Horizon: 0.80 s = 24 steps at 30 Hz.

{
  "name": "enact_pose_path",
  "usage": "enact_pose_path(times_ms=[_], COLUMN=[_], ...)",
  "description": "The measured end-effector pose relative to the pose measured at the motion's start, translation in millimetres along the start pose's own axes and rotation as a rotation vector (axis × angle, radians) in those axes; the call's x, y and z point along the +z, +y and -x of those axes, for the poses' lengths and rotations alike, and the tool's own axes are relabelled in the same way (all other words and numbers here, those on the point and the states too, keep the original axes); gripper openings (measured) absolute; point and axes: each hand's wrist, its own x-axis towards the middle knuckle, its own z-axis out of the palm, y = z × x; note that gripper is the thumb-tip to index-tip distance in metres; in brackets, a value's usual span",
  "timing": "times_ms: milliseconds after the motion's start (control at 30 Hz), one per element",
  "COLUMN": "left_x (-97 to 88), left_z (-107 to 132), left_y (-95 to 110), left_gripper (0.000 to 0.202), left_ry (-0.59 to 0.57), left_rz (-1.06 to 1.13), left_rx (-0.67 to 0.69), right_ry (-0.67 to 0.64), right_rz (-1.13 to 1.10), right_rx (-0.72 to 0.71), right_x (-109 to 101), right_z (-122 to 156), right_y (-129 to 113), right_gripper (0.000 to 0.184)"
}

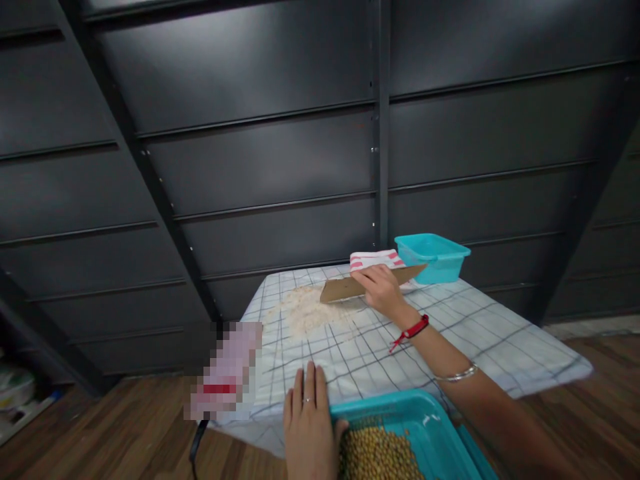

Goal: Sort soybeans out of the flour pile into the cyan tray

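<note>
My right hand, with a red bracelet and a silver bangle behind it, is closed on the top edge of a flat piece of cardboard. The cardboard stands tilted on its long edge at the right side of a spread of pale, flour-like powder. Closer to me, my left hand lies with its fingers stretched out over the near table edge. Its thumb is by the rim of a turquoise plastic basket, which holds many small yellowish beans.
A checked cloth covers the table. Another turquoise container stands at the back right, beside a red-and-white striped cloth. A blurred-out pinkish object with a black cord lies at the left edge. Dark metal panels rise behind.
</note>
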Motion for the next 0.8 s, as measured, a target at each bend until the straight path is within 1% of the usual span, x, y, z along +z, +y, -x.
enact_pose_path(times_ms=[167, 333, 533, 667, 800], left_x=[-2.8, -0.2, -5.2, -9.7, -11.5], left_z=[2, 2, 1, -1, -2], left_y=[0, 1, 6, 5, 4], left_gripper=[0.060, 0.062, 0.066, 0.066, 0.068], left_ry=[0.001, 0.002, -0.004, -0.060, -0.097], left_rz=[0.014, 0.027, 0.041, 0.084, 0.103], left_rx=[-0.012, -0.019, -0.089, -0.089, -0.106], right_ry=[-0.015, -0.041, -0.011, -0.048, -0.043], right_rz=[-0.056, -0.120, -0.155, -0.174, -0.154], right_rx=[-0.053, -0.128, -0.113, -0.135, -0.107], right_x=[4, 3, -4, 0, 3], right_z=[1, 0, -1, -2, -1], right_y=[-6, -11, -7, -13, -15], right_gripper=[0.038, 0.035, 0.037, 0.037, 0.041])
